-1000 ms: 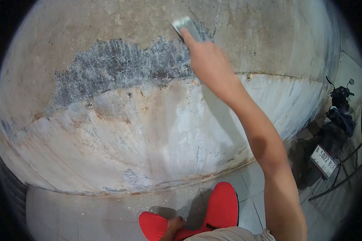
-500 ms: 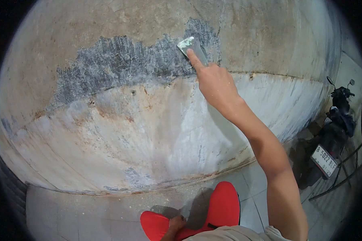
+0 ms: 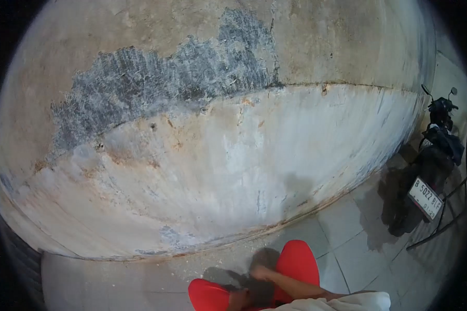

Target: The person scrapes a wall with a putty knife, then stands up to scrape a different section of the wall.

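Observation:
My right hand (image 3: 262,272) is low in the view, between the two red shapes of my legwear (image 3: 298,262). It is blurred and its fingers are mostly hidden, so what it holds cannot be made out. Close by, lower and to the left, my left hand (image 3: 238,299) rests beside the other red shape, dim and partly cut off, its fingers unclear. Both hands are apart from the wall (image 3: 202,171). A rough grey scraped patch (image 3: 155,78) runs across the wall's upper beige part. The scraper is not clearly visible.
A parked motorcycle (image 3: 441,147) with a white plate (image 3: 425,198) stands at the right. Pale crumbs lie on the tiled floor (image 3: 342,228) along the wall's base. Dark ribbed material (image 3: 18,262) is at the lower left edge.
My right hand has left the wall's grey patch, where it held the scraper, and come down near my left hand. The camera view has shifted slightly.

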The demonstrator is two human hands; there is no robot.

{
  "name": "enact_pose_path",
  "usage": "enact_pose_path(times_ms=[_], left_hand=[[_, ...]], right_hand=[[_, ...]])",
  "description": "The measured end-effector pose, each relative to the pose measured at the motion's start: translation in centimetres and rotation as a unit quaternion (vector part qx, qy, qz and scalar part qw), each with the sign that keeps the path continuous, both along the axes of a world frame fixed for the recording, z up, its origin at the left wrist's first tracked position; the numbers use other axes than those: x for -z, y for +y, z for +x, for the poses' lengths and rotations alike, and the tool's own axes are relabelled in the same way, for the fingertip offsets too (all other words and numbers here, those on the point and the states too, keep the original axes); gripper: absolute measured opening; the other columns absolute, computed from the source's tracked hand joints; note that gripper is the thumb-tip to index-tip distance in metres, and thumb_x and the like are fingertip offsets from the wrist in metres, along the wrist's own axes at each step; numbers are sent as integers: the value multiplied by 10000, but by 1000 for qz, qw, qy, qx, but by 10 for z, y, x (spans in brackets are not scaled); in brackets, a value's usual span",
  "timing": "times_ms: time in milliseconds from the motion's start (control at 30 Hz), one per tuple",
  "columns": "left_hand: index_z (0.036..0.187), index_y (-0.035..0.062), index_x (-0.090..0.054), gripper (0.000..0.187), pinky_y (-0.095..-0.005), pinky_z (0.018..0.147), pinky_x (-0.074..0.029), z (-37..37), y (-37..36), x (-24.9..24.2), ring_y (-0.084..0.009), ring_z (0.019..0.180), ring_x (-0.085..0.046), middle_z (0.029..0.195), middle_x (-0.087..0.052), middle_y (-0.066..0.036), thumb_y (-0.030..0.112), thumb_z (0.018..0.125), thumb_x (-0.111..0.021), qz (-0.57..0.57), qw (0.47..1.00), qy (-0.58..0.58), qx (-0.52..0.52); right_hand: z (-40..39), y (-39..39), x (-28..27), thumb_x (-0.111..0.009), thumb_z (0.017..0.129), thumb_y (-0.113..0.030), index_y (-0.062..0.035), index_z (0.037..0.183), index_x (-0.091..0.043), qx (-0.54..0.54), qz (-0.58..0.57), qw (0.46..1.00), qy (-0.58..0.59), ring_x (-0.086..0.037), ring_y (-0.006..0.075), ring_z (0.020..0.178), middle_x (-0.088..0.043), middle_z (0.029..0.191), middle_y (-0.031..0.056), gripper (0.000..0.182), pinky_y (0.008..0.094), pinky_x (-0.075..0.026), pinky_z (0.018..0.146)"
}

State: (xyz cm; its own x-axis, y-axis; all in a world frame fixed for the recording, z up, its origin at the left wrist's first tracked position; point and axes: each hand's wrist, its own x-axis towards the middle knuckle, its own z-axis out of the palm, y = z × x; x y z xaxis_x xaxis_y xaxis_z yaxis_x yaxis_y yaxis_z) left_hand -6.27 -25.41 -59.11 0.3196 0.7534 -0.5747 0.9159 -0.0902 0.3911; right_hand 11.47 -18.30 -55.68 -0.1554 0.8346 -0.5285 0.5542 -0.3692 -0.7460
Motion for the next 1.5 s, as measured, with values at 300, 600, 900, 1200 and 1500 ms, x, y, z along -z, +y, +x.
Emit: enact_pose_path(times_ms=[300,600,900,1200,1500], left_hand=[[1156,72,-589,481,-427,860,-488,10,35,40,-310,1040,-615,1109,-639,-146,467,928,-437,-257,725,-531,-356],[1006,24,-505,260,-342,658,-486,89,119,-125,-155,791,-609,782,-603,-77,275,995,-437,133,780,-519,-323],[891,62,-414,271,-246,339,-346,91,197,-438,-103,366,-445,565,-532,-62,300,1018,-384,322,761,-538,-169],[1016,-5,-460,308,-271,346,-393,135,239,-533,-135,374,-495,668,-609,-147,300,998,-427,313,702,-621,-155],[898,45,-454,261,-259,335,-320,123,244,-552,-102,351,-391,644,-591,-108,283,1002,-425,345,679,-631,-148]], right_hand=[[26,2,4,-580,864,-215,30,1440,-142,-80,197,976,-43,-630,230,646,-643,912,176,764,347,-515,560],[37,4,-82,-643,859,-140,-171,1505,49,58,251,907,334,-582,283,1049,-448,1334,196,948,317,-506,803],[114,-78,-92,-501,933,-451,-114,1391,-347,128,-178,786,578,-439,393,1259,-401,1412,219,589,524,-390,998],[121,-46,-60,-526,917,-446,-106,1339,-393,178,-241,725,620,-485,366,1211,-458,1361,206,558,513,-407,976],[130,-45,-55,-533,920,-428,-102,1322,-404,184,-260,702,637,-466,372,1228,-441,1376,216,534,520,-393,990]])
